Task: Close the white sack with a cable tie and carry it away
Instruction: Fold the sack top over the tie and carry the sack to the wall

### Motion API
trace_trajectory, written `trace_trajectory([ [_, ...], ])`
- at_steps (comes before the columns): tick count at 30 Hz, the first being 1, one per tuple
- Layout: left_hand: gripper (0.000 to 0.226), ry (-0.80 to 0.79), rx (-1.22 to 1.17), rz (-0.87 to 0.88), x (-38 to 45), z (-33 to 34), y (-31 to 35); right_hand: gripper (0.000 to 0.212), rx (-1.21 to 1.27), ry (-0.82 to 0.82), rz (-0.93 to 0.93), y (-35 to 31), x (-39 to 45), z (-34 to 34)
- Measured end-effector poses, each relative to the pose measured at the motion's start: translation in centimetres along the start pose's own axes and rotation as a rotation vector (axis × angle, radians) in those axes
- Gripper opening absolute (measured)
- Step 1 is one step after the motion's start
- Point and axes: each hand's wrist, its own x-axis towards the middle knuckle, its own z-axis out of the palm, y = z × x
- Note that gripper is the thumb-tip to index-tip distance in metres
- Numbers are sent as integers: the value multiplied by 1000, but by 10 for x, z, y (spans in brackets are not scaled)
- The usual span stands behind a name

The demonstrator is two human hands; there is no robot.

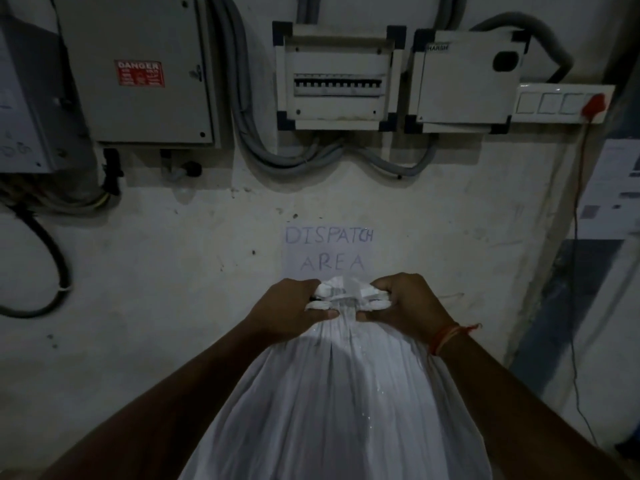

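A full white sack [332,410] fills the lower middle of the head view, its top gathered into a bunched neck [346,296]. My left hand [287,310] grips the neck from the left. My right hand [405,306], with an orange thread around the wrist, grips it from the right. Both fists are closed on the bunched fabric, close together. No cable tie can be made out in this dim light.
A wall stands just ahead with a paper sign reading DISPATCH AREA [329,251]. Above hang a grey box with a red danger label [138,72], a breaker panel [337,77], a switchboard [561,103] and loose cables [52,258]. Papers [613,188] hang at right.
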Motion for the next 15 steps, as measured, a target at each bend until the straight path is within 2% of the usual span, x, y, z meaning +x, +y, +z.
trace_trajectory([
  [8, 62, -43, 16, -26, 14, 6, 4, 29, 73, 6, 18, 21, 5, 3],
  [15, 53, -66, -14, -25, 16, 15, -3, 39, 53, -24, 58, 33, 8, 14],
])
